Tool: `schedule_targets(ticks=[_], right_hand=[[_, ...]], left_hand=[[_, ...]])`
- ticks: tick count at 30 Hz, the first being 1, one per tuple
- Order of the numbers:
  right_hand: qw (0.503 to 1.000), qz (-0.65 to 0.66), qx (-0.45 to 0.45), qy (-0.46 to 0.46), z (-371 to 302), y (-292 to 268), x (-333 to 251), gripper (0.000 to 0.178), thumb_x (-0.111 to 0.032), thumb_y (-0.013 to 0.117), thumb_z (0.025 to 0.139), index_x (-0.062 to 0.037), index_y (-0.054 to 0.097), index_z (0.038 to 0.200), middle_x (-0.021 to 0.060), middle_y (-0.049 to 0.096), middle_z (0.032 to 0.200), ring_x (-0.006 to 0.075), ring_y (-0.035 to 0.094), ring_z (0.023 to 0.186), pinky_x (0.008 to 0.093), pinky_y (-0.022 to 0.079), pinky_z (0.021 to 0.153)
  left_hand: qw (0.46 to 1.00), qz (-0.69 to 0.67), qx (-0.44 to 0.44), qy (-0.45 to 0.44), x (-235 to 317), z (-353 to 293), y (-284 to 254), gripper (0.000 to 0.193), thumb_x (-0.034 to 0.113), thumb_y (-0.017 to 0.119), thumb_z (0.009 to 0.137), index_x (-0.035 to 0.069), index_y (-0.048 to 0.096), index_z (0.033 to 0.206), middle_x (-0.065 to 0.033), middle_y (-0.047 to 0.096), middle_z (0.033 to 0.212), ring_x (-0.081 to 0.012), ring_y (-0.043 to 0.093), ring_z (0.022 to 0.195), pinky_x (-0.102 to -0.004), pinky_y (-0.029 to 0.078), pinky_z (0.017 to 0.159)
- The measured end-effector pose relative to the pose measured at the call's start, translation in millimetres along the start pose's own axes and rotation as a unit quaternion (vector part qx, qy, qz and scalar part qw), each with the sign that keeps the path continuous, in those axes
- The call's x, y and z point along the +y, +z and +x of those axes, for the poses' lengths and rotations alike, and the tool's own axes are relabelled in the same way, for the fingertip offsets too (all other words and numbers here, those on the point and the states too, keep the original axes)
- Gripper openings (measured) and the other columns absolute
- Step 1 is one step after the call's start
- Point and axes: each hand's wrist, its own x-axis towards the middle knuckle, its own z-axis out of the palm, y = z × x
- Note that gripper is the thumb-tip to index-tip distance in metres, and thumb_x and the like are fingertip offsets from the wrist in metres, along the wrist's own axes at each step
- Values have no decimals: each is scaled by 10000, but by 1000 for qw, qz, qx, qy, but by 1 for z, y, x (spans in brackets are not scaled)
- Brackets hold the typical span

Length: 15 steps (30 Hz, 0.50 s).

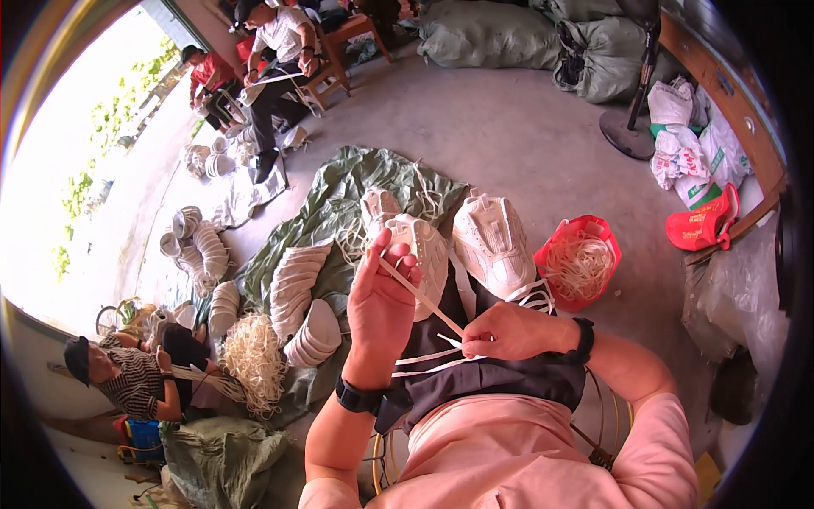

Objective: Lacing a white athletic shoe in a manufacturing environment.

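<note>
A cream shoelace [422, 299] runs taut between my hands over my lap. My left hand [377, 297] is raised, palm toward me, with its fingers curled around the lace. In a pinch, my right hand [511, 332] grips the lace's lower end, and a white tip sticks out by the fingers. More white laces lie across my dark trousers [543, 373]. Beyond my hands a cream sneaker [492, 242] points away at the right. Partly behind my left hand is another sneaker [428, 254], with a third shoe [378, 206] past it.
A red bag [545, 254] full of laces stands right of the shoes. Stacked shoe uppers [295, 288] and a lace heap [254, 360] lie left by a green tarp [339, 182]. Co-workers sit at left [136, 373] and far left [280, 42]. A stand base [623, 134] is far right.
</note>
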Motion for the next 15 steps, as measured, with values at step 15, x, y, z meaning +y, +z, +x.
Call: schedule_targets(ticks=[15], right_hand=[[1000,-1,4,11,-3,-3,-3,258,-250,605,900,-6,682,870,159,663,728,305,658,678,390,501,661]], left_hand=[[999,22,-36,-12,2,2,-2,283,217,459,1047,36,546,1246,50,356,637,-59,304,525,-229,285,497]])
